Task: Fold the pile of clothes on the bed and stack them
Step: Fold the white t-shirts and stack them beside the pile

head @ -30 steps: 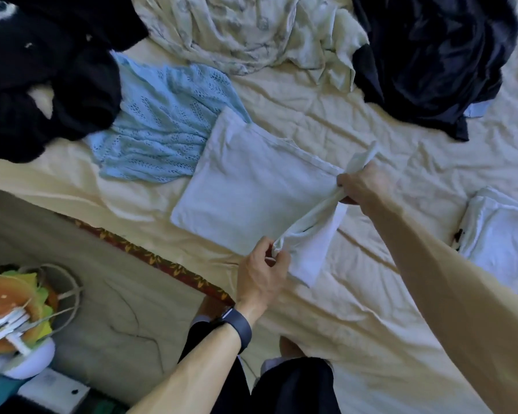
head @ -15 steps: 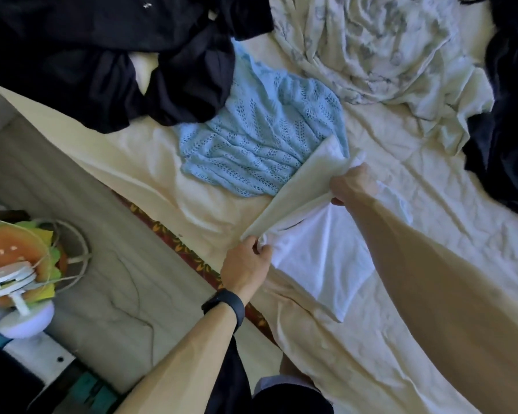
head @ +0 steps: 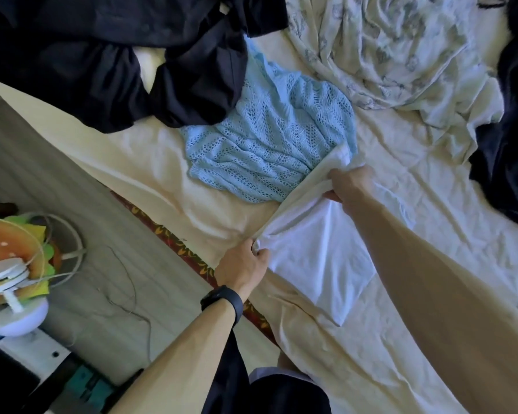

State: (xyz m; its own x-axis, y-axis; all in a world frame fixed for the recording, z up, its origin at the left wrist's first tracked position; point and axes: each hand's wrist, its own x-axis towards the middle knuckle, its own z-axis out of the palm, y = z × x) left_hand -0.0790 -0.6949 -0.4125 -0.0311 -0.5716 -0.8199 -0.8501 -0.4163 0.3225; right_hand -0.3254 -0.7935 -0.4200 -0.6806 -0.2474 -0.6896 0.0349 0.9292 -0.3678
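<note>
Head view.

- **Item in hand:** white garment (head: 317,264), partly folded. It lies on the bed (head: 401,369) close to the left edge, just near of the blue knit (head: 269,144).
- **Hands:** set apart, both clamped on the garment's raised fold edge. The left hand (head: 245,264) pinches the near end. The right hand (head: 350,183) grips the far end, where the cloth meets the knit.
- **Reason for hold, judged:** the edge runs taut between the two grips, probably to keep the crease straight while the upper layer goes over the flat lower layer.
- **Lower layer:** spread on the sheet, one corner pointing near, which makes a steady base for the fold.
- **Unfolded pieces:** black clothes (head: 102,70) far left; patterned cream cloth (head: 386,55) far centre; dark garment (head: 515,144) far right.
- **Progress, judged:** early, with most pieces still loose.
- **Other:** a black wristband (head: 222,303) on the left wrist.
</note>
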